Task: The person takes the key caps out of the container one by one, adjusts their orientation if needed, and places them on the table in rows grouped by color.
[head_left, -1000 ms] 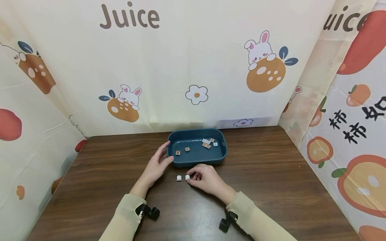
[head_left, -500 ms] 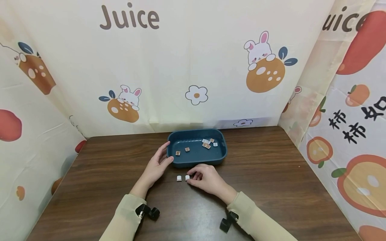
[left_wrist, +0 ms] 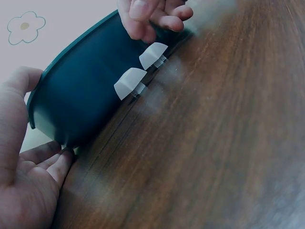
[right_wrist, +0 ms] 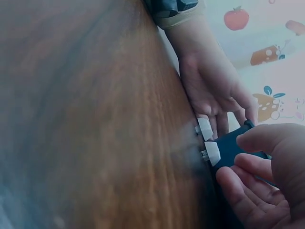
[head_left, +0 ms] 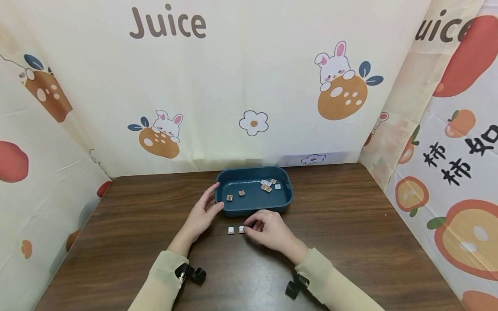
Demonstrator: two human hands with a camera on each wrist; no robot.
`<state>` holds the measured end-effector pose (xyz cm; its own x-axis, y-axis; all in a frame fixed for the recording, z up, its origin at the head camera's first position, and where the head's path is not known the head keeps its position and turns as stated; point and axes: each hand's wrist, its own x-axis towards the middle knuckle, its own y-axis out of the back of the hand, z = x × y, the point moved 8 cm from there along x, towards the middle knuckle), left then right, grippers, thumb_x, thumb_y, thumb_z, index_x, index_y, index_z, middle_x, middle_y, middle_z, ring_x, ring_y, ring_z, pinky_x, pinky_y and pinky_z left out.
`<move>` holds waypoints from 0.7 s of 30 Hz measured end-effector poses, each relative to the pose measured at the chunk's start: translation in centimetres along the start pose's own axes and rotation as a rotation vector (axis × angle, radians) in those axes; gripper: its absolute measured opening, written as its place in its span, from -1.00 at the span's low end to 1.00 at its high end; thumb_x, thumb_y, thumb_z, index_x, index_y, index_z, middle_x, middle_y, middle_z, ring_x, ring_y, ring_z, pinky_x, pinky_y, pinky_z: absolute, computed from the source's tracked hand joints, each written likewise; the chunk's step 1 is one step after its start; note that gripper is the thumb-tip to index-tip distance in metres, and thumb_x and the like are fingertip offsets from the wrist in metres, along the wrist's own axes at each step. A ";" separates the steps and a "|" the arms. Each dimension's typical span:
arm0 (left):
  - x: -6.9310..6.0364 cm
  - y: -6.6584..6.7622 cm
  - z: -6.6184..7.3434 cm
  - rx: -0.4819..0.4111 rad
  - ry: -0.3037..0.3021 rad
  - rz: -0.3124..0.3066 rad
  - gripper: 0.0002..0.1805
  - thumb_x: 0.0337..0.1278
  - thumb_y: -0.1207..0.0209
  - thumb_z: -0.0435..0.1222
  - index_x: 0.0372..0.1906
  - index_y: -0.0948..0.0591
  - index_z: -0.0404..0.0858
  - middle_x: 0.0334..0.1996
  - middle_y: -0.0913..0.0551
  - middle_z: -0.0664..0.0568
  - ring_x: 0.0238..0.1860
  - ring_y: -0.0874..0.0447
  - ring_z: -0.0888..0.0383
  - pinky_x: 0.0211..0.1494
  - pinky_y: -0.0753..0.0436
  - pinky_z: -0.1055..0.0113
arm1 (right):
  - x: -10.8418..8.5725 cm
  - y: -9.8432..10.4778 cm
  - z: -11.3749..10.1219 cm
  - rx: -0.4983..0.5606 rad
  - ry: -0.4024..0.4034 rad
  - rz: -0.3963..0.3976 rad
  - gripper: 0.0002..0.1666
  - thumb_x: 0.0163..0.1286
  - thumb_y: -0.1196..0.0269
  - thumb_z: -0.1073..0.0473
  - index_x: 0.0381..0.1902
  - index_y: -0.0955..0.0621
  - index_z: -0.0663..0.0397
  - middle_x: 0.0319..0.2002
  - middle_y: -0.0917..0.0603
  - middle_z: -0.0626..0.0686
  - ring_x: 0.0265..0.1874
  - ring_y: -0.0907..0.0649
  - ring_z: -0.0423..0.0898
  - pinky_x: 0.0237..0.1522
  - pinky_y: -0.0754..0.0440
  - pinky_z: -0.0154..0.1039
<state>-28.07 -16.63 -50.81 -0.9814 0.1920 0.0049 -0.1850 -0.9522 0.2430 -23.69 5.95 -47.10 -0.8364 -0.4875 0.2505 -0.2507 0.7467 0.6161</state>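
Two white keycap-like pieces stand side by side on the table, a left one (head_left: 231,230) and a right one (head_left: 241,230). My left hand (head_left: 198,219) holds the left end of the blue tray (head_left: 254,212), thumb and fingers spread around its corner. My right hand (head_left: 272,232) is just right of the right piece; in the left wrist view, its fingers hang above and apart from the white piece (left_wrist: 153,54). In the right wrist view, my right hand (right_wrist: 267,181) has loosely bent fingers around nothing, beside the nearer white piece (right_wrist: 213,153).
Inside the tray lie two brown pieces at the left, one of them (head_left: 229,198) near the wall, and several white and brown pieces clustered at the right. Behind the wooden table (head_left: 334,207) hangs a printed curtain (head_left: 218,86), with more printed cloth at both sides.
My right hand's fingertips have let go of the right white piece and shifted slightly right. The left hand, tray and pieces show no clear movement.
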 end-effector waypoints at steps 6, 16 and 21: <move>0.0 0.0 0.0 0.005 0.004 0.002 -0.27 0.67 -0.23 -0.16 0.74 -0.24 0.14 0.67 -0.30 -0.18 0.66 -0.30 -0.18 0.66 -0.32 -0.05 | 0.0 0.7 -0.9 0.040 0.030 -0.024 -0.93 0.43 -0.55 0.11 -0.17 -0.84 -0.15 -0.29 -0.74 -0.20 -0.41 -0.68 -0.33 -0.35 -0.75 -0.34; 0.0 0.0 0.3 0.004 0.005 -0.006 -0.27 0.68 -0.21 -0.16 0.75 -0.23 0.11 0.67 -0.29 -0.20 0.66 -0.29 -0.21 0.65 -0.33 -0.10 | 0.6 4.9 -1.5 0.123 0.102 0.085 -0.87 0.40 -0.58 0.16 -0.14 -0.84 -0.17 -0.25 -0.77 -0.20 -0.37 -0.72 -0.21 -0.33 -0.77 -0.28; 0.0 0.0 0.2 0.003 0.003 -0.006 -0.27 0.67 -0.22 -0.14 0.75 -0.23 0.11 0.67 -0.29 -0.21 0.66 -0.29 -0.21 0.65 -0.34 -0.09 | 1.5 7.2 -0.2 0.113 0.054 0.148 -0.81 0.36 -0.60 0.21 -0.10 -0.84 -0.02 -0.22 -0.81 -0.14 -0.30 -0.76 -0.19 -0.25 -0.78 -0.28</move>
<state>-28.03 -16.57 -50.60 -0.9803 0.1973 0.0009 -0.1910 -0.9502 0.2462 -26.63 10.48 -42.17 -0.8418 -0.3900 0.3732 -0.1830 0.8566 0.4824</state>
